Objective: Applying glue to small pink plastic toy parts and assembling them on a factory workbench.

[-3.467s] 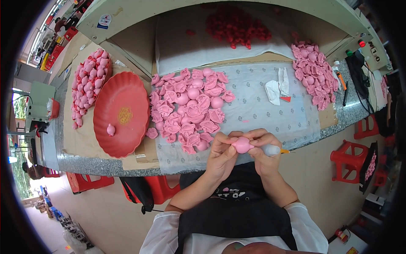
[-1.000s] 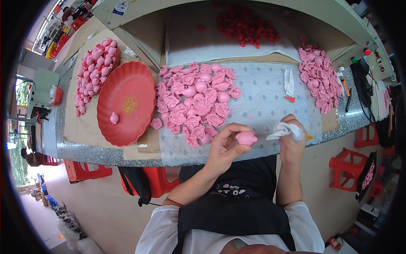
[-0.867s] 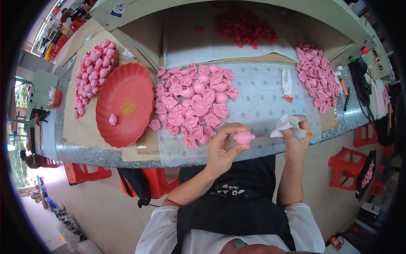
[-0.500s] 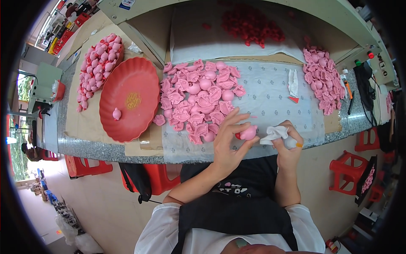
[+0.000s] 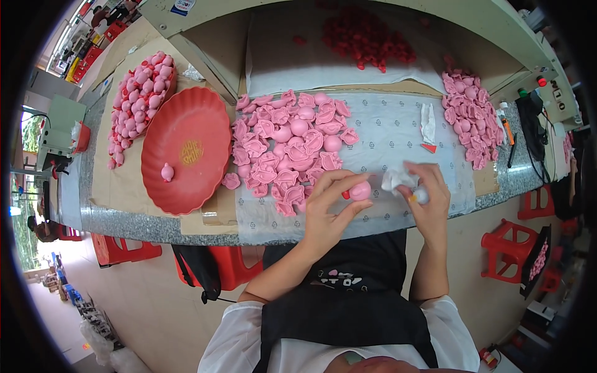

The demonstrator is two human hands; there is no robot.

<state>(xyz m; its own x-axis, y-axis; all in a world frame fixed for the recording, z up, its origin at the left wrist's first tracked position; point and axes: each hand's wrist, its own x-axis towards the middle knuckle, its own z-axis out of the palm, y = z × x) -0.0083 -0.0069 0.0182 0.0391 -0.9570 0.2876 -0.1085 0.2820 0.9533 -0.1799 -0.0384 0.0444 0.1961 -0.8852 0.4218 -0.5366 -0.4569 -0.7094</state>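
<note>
Your left hand point(image 5: 326, 211) pinches a pink piece point(image 5: 360, 191), a red bit point(image 5: 346, 195) at its left end, above the printed sheet point(image 5: 379, 127) toward its near edge. Your right hand point(image 5: 433, 202), partly blurred, grasps a small white bottle point(image 5: 422, 196) and crumpled tissue point(image 5: 397, 179). The bottle's yellow tip point(image 5: 413, 199), pointing right moments ago, now points left, so it seems to face your work.

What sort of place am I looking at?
Probably a small-parts workshop: pink pieces heaped on a speckled grey bench, red stools beyond its edge, and a black apron worn at work.
</note>
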